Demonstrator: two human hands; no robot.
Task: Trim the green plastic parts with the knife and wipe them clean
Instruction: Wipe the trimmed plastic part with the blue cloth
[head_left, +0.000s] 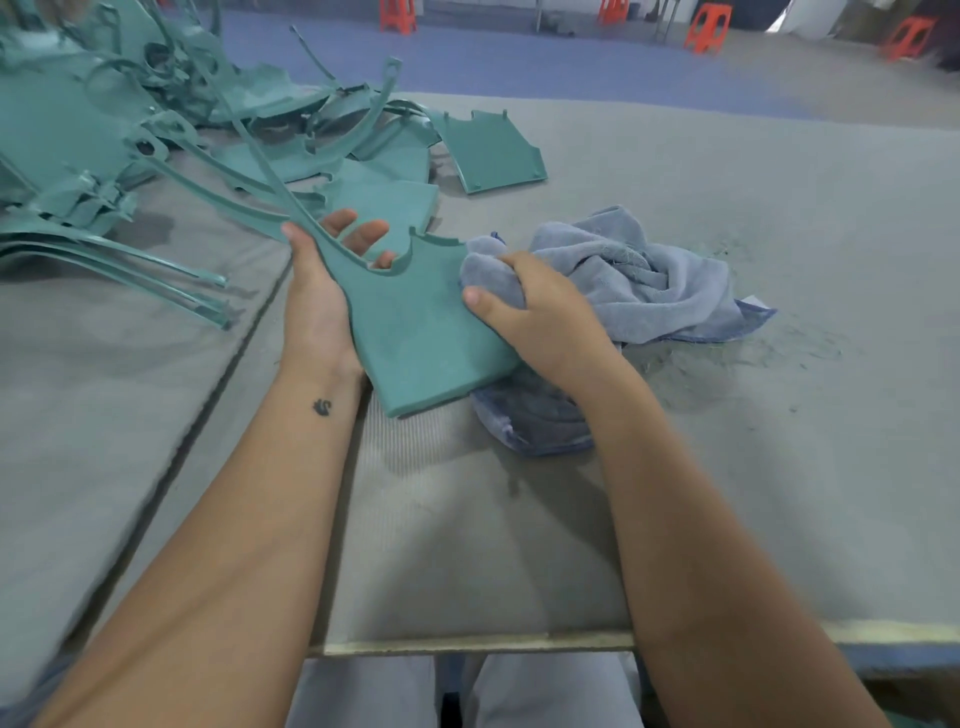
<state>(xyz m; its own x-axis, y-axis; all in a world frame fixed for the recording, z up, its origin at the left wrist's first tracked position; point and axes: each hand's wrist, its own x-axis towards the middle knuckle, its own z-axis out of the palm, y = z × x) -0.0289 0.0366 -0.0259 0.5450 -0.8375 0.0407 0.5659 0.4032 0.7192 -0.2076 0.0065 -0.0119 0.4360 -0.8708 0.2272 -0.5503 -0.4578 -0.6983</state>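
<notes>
Head view looking down at a grey table (727, 467) where a person's two bare forearms reach forward. Left hand (317, 301) grasps a flat green plastic part (421, 332) by its left edge, thumb on top and fingers curled underneath, showing through a curved cut-out. From that part a long thin strip rises up and away to the left. Right hand (540, 312) clutches a bunched blue-grey towel (634, 275) and presses it against the right edge of the held part. Most of the towel lies crumpled on the table to the right of the part, and a fold of it sits under the part's near corner. Beyond and left of the held part lies a heap of green parts (130, 130). Red stools (706, 26) stand on the floor far behind the heap.
</notes>
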